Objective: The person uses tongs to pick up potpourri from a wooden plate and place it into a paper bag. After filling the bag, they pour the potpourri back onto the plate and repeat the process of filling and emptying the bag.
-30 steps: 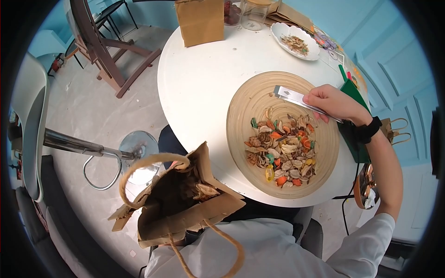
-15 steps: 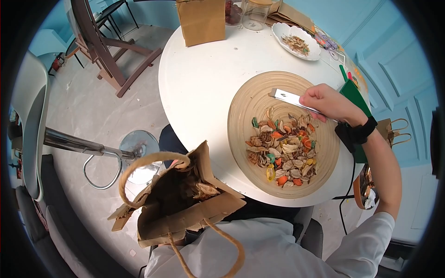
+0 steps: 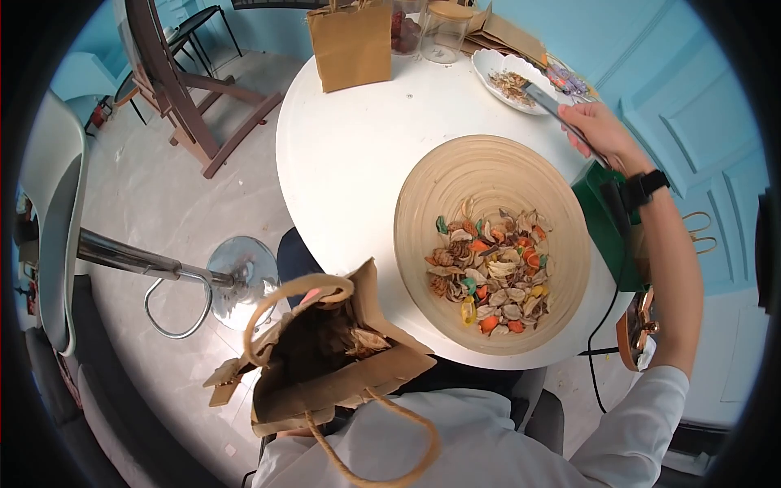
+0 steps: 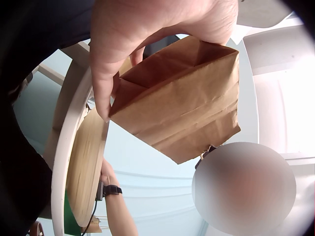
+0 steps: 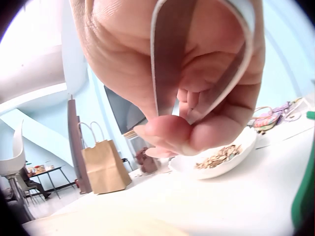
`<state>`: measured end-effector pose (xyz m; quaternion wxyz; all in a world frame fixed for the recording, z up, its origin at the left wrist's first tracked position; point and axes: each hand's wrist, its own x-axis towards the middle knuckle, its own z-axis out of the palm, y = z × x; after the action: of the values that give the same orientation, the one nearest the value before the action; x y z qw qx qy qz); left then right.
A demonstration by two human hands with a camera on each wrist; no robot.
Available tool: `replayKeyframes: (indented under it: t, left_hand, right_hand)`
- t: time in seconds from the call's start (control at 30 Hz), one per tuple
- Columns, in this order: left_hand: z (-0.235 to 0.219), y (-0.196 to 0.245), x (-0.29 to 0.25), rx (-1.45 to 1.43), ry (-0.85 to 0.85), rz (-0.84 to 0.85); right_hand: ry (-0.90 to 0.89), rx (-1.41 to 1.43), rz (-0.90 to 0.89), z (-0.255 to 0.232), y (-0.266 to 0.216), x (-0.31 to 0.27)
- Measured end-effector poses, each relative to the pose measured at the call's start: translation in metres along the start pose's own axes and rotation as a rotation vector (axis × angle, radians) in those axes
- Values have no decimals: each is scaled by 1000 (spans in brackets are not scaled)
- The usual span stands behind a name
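Note:
My right hand (image 3: 600,134) pinches metal tongs (image 3: 561,110), whose tips reach over the small dried pieces in a white scalloped dish (image 3: 486,63). The right wrist view shows thumb and fingers (image 5: 189,135) pressing the tongs' two arms. An open brown paper bag (image 3: 325,400) with rope handles tilts above my lap, dried pieces inside it. In the left wrist view my left hand (image 4: 157,29) grips the bag (image 4: 182,103) by its base end. A round wooden tray (image 3: 423,179) holds mixed dried petals (image 3: 496,268) in orange, green, yellow and beige.
Another paper bag (image 3: 351,49) stands at the table's far edge, beside lidded glass jars (image 3: 444,34) and flattened brown paper (image 3: 508,37). A green box (image 3: 598,220) and a black cable (image 3: 604,350) are at the right. A white chair (image 3: 53,187) stands at the left.
My right hand has moved from over the wooden tray, away from me, to the white dish with the tongs. The bag near my lap has shifted slightly in view.

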<state>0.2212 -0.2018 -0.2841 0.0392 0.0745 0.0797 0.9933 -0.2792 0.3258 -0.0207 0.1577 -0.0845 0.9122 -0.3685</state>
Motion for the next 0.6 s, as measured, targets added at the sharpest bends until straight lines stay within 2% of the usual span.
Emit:
replayKeyframes:
  t: [0.03,0.1,0.17,0.2,0.23,0.27,0.3,0.33,0.37,0.43,0.5,0.53,0.57,0.6]
  left_hand:
    - [-3,23,39,0,-4,-5]
    - [3,-2,58,0,-13,-16]
    - [4,-2,57,0,-20,-24]
    - [5,-1,57,0,-22,-28]
    - [6,0,57,0,-23,-32]
    - [12,-19,67,0,-23,-36]
    - [25,-74,78,0,-23,-40]
    - [36,-118,78,1,-23,-44]
    - [51,-115,71,2,-21,-48]
    - [50,-129,97,7,-15,-55]
    - [61,-131,86,20,20,-33]
    - [70,-141,78,27,51,-8]
    - [76,-145,108,37,77,18]
    - [83,-151,114,51,95,38]
  right_hand:
    - [60,26,4,-7,5,10]
    - [115,14,12,-14,10,24]
    - [254,-427,22,-16,12,33]
    - [243,-740,-5,-20,15,38]
    - [246,-740,-6,-19,22,40]
    - [355,-895,-108,-16,29,40]
    - [464,-1048,-211,-16,32,38]
    - [467,-1047,-212,-18,31,37]
    - [459,-1006,-195,-21,30,36]
    - [449,-959,-180,-27,26,25]
    - [449,-562,-196,-26,13,1]
    - [352,-348,-184,-23,9,-13]
    - [254,-135,-168,-20,3,-31]
    - [233,-41,-190,-6,-13,-61]
